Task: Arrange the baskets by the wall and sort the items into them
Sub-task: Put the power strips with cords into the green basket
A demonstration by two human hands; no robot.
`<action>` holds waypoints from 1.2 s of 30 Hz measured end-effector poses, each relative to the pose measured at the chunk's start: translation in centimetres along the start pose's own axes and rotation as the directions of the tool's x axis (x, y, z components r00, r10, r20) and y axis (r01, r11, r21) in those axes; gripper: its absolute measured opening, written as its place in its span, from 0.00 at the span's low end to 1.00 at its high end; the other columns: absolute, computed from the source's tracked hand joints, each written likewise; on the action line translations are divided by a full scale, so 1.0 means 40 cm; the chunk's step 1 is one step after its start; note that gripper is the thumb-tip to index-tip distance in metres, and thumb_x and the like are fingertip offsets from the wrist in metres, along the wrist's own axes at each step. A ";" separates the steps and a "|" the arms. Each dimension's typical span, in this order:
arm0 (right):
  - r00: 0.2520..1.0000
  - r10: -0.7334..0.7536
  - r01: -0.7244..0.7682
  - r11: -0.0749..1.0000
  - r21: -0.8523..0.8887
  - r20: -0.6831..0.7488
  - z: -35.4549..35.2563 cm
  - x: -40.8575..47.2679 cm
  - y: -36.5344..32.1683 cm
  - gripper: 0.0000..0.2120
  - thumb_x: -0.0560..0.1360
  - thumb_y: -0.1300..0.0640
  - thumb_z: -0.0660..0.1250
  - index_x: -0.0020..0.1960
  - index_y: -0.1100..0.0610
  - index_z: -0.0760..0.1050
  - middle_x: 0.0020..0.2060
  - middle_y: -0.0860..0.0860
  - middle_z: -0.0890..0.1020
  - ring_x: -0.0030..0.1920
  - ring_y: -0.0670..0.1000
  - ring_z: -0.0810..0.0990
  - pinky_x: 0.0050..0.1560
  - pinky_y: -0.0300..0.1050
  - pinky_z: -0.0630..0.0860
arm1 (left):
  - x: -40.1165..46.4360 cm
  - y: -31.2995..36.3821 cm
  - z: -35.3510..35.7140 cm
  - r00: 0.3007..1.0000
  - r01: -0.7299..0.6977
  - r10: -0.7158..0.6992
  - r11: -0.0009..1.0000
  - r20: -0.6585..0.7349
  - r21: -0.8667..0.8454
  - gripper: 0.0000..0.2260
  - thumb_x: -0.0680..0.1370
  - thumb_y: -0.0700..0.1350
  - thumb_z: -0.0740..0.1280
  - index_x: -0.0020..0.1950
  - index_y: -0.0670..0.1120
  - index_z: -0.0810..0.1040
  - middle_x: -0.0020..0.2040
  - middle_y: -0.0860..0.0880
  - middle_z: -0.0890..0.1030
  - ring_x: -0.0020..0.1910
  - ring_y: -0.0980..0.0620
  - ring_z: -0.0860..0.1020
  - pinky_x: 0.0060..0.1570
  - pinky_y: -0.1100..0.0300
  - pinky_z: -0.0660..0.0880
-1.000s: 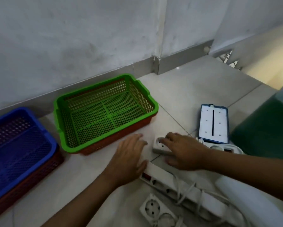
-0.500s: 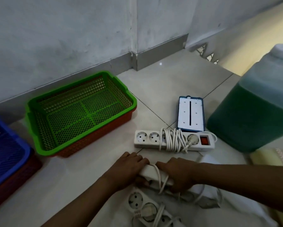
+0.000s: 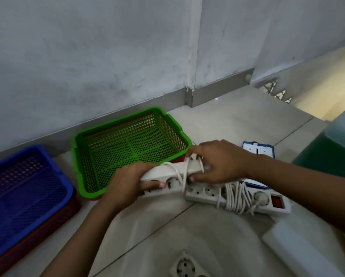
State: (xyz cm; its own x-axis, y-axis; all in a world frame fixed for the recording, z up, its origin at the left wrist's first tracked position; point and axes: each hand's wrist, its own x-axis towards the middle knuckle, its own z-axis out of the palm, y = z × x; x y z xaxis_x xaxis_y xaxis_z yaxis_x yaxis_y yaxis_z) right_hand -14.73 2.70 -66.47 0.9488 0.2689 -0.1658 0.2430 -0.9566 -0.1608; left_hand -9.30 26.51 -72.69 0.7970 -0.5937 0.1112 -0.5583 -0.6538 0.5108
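Both hands hold one white power strip with its cord wrapped around it, lifted above the floor at the front right corner of the green basket. My left hand grips its left end and my right hand grips its right end. The green basket is empty and sits nested in a red one by the wall. A blue basket, also nested in a red one, lies to its left.
A second white power strip with a red switch and bundled cord lies on the floor under my right hand. Behind it lies a blue-edged white box. A green liquid jug stands at right. Another socket strip lies at the bottom.
Both hands have lifted the power strip from the floor near me and carried it up toward the green basket. The view has shifted, bringing the blue basket more into view.
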 end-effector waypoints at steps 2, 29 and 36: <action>0.994 -0.003 -0.010 0.993 -0.117 -0.110 -0.013 0.024 -0.009 0.33 0.68 0.30 0.57 0.66 0.48 0.65 0.54 0.51 0.78 0.54 0.53 0.76 0.61 0.54 0.68 | -0.002 -0.033 -0.043 0.995 0.075 -0.075 0.997 -0.073 -0.001 0.33 0.59 0.72 0.59 0.56 0.55 0.80 0.49 0.54 0.83 0.46 0.52 0.80 0.43 0.57 0.76; 0.995 0.095 -0.096 0.995 0.039 0.038 0.153 0.275 0.007 0.17 0.76 0.60 0.58 0.62 0.55 0.75 0.57 0.59 0.77 0.57 0.60 0.76 0.58 0.53 0.73 | 0.032 -0.239 0.024 0.878 0.350 -0.423 0.887 0.226 0.300 0.32 0.75 0.69 0.46 0.74 0.52 0.60 0.73 0.47 0.68 0.70 0.47 0.67 0.66 0.50 0.64; 1.000 -0.017 0.017 1.000 -0.005 0.010 0.157 0.207 0.039 0.19 0.77 0.56 0.58 0.67 0.54 0.68 0.62 0.57 0.74 0.60 0.58 0.74 0.58 0.53 0.73 | 0.062 -0.234 0.025 0.849 0.337 -0.423 0.895 0.317 0.291 0.39 0.72 0.71 0.41 0.76 0.50 0.54 0.78 0.49 0.56 0.76 0.50 0.57 0.73 0.47 0.56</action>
State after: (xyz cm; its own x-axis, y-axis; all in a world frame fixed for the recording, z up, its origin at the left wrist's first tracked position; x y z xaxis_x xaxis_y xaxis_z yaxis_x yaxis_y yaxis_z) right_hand -7.77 4.14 -74.19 0.9425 0.2860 -0.1726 0.2599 -0.9525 -0.1588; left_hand -2.33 30.67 -78.06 0.8394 -0.3760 -0.3924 -0.2980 -0.9223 0.2462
